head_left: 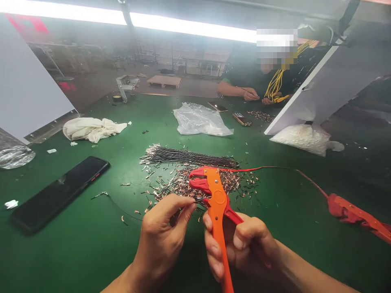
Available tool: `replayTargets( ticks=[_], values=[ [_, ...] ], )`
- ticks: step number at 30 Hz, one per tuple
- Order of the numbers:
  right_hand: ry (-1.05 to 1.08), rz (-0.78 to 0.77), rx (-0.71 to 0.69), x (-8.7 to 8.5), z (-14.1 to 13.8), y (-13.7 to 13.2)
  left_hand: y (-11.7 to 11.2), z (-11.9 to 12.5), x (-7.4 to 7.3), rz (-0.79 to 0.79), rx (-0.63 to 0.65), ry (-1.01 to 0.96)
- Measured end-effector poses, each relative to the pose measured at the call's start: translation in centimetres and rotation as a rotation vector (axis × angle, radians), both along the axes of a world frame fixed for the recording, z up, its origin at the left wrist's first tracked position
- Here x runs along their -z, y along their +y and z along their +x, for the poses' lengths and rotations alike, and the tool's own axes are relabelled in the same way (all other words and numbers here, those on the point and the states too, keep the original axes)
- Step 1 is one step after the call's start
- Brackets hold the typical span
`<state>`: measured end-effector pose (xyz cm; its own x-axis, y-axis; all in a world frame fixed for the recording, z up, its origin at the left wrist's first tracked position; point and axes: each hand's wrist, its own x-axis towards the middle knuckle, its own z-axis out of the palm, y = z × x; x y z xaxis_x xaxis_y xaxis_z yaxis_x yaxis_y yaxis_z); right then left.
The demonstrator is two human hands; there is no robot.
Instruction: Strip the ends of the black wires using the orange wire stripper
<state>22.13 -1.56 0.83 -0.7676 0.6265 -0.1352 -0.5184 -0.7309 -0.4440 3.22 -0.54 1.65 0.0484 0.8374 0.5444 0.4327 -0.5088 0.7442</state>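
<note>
Orange stripper (pixel 218 199), right hand (pixel 246 246) gripping it, left hand (pixel 165 230) pinching wire (pixel 199 200), partly hidden scraps (pixel 180 183) behind, phone (pixel 62 191) at left

The orange stripper (pixel 218 203) gapes leftward, dark wire (pixel 200 200) at its edge.

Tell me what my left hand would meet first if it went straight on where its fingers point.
Your left hand would likely meet the stripper in your right hand first, near its head. Depth is hard to judge from this single view.
</note>
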Motion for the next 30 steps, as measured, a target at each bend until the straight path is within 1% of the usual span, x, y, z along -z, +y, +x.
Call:
replayTargets(
  ticks=[5, 8, 11, 16, 19, 24, 30],
  values=[
    [0.016, -0.002, -0.060, -0.3, -0.3, 0.0, -0.2, 0.1, -0.1, -0.028, 0.009, -0.021],
    [0.036, -0.019, -0.061, -0.3, -0.4, 0.0, -0.3, 0.3, -0.1, -0.097, 0.023, -0.081],
    [0.114, -0.054, -0.076, 0.0, -0.5, -0.1, -0.3, 0.6, -0.3, -0.230, 0.029, -0.207],
    [0.263, -0.088, -0.078, 0.0, -0.9, -0.4, -0.4, 1.5, -1.0, -0.565, 0.083, -0.574],
    [0.266, -0.088, -0.076, -0.2, -1.1, -0.5, -0.5, 2.1, -1.2, -0.681, 0.126, -0.673],
    [0.231, -0.084, -0.086, -0.3, -1.1, -0.6, -0.9, 2.5, -1.2, -0.744, 0.164, -0.748],
    [0.231, -0.050, -0.054, -0.1, -1.5, -0.6, -0.8, 2.1, -0.8, -0.748, 0.181, -0.682]
  ],
)
